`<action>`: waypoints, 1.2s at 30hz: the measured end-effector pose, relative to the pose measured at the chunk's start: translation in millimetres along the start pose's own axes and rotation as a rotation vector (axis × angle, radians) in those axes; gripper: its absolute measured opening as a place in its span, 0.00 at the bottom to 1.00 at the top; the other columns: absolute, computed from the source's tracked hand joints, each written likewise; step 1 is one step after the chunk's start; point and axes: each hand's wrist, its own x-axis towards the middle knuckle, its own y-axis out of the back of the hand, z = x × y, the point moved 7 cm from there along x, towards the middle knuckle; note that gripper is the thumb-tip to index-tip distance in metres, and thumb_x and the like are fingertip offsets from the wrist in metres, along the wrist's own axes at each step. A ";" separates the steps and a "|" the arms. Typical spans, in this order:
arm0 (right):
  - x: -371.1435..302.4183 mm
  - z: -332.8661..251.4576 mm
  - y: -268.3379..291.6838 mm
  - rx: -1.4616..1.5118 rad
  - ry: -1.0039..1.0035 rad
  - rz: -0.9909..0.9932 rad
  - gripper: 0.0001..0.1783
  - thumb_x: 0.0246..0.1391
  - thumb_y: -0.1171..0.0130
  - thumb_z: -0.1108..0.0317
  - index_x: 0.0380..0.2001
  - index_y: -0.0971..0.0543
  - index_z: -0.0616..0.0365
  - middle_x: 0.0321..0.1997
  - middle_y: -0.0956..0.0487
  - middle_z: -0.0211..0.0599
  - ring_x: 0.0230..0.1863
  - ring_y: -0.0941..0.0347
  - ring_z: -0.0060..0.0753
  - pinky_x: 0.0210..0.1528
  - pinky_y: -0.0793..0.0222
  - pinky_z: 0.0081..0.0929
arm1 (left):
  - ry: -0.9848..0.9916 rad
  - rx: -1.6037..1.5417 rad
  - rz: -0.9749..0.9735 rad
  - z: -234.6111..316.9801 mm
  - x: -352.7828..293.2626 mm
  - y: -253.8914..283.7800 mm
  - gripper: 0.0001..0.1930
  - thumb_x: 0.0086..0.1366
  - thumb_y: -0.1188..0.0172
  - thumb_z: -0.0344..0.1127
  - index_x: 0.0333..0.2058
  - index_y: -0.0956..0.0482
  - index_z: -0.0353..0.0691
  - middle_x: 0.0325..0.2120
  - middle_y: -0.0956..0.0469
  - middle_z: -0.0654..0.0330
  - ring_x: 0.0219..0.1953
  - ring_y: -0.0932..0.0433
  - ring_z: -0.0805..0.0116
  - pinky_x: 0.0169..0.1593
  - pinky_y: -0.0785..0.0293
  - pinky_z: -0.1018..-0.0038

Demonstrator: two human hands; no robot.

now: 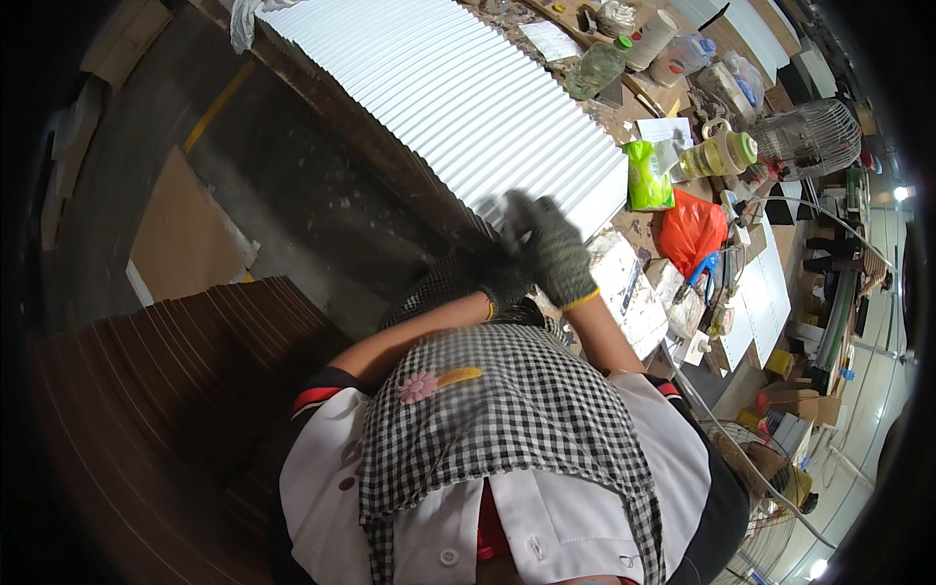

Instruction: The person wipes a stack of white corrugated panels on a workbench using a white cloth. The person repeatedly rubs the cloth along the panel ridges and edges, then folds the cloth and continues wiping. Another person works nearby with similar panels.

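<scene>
A long row of white strips, packed side by side in ridges, lies across the bench. My right hand, in a dark grey knitted glove with a yellow cuff, is at the near end of the row. Its fingers bend towards the strips' edge and are smeared by motion, so their grip is unclear. My left hand, in a similar glove, is low beside the bench edge, close to the right hand. Shadow and the other hand hide most of its fingers. Below both hands is my black-and-white checked apron.
Right of the strips, the cluttered bench holds a green packet, a red plastic bag, a yellowish bottle and a wire fan cage. Stacked brown panels stand at lower left. Flat cardboard lies on the floor.
</scene>
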 end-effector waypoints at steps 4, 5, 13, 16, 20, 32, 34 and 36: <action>0.3 -8.0 -10.6 -0.109 -0.036 -0.199 0.25 0.70 0.41 0.55 0.64 0.26 0.54 0.52 0.18 0.54 0.49 0.15 0.56 0.51 0.15 0.49 | 0.003 -0.015 0.018 -2.6 0.1 1.0 0.19 0.81 0.44 0.44 0.51 0.15 0.32 0.39 0.13 0.50 0.44 0.15 0.56 0.52 0.20 0.62; -1.3 -15.4 -19.5 -0.083 0.056 -0.342 0.26 0.70 0.41 0.54 0.64 0.26 0.54 0.53 0.18 0.54 0.50 0.15 0.56 0.51 0.15 0.49 | 0.000 -0.022 0.019 -2.3 0.6 1.0 0.20 0.81 0.44 0.45 0.51 0.15 0.32 0.39 0.13 0.50 0.44 0.15 0.56 0.52 0.20 0.62; 8.7 2.7 -4.4 -0.065 -0.078 -0.080 0.22 0.67 0.38 0.57 0.59 0.26 0.53 0.47 0.18 0.52 0.47 0.15 0.57 0.49 0.16 0.50 | 0.009 -0.028 0.048 -1.6 1.4 -0.6 0.21 0.81 0.44 0.47 0.51 0.15 0.32 0.38 0.13 0.49 0.42 0.15 0.55 0.51 0.20 0.61; 5.6 -15.1 -28.3 -0.066 0.255 -0.382 0.31 0.65 0.36 0.54 0.68 0.27 0.50 0.52 0.20 0.52 0.53 0.17 0.58 0.54 0.17 0.52 | 0.013 -0.040 0.042 -0.5 -1.4 -0.2 0.22 0.81 0.44 0.47 0.50 0.15 0.32 0.37 0.13 0.49 0.41 0.15 0.55 0.50 0.20 0.60; 12.8 -10.1 -10.5 0.067 0.073 -0.043 0.30 0.64 0.34 0.55 0.67 0.25 0.49 0.49 0.20 0.52 0.47 0.16 0.56 0.51 0.17 0.50 | 0.036 -0.042 0.029 3.0 -3.2 1.7 0.22 0.81 0.44 0.48 0.50 0.14 0.32 0.37 0.13 0.49 0.41 0.16 0.54 0.50 0.20 0.60; 18.1 -21.7 -18.0 -0.020 0.030 0.015 0.29 0.67 0.38 0.56 0.68 0.27 0.50 0.52 0.21 0.49 0.49 0.16 0.53 0.50 0.16 0.45 | 0.034 -0.071 0.043 2.8 -6.6 6.1 0.24 0.81 0.44 0.52 0.49 0.14 0.32 0.35 0.13 0.48 0.38 0.16 0.53 0.48 0.21 0.59; 14.6 -31.6 -37.2 -0.132 0.138 -0.211 0.29 0.68 0.39 0.57 0.69 0.27 0.50 0.54 0.21 0.48 0.49 0.16 0.52 0.50 0.16 0.46 | 0.028 -0.074 0.043 6.6 -7.7 8.0 0.25 0.81 0.44 0.52 0.49 0.14 0.32 0.35 0.13 0.47 0.38 0.16 0.53 0.48 0.21 0.59; 1.1 -66.5 -33.6 -0.155 0.611 -0.080 0.29 0.67 0.38 0.57 0.69 0.27 0.49 0.56 0.22 0.47 0.50 0.17 0.49 0.49 0.16 0.47 | 0.036 -0.083 0.044 8.8 -11.1 10.0 0.25 0.81 0.43 0.53 0.49 0.14 0.32 0.34 0.13 0.47 0.37 0.16 0.53 0.47 0.21 0.59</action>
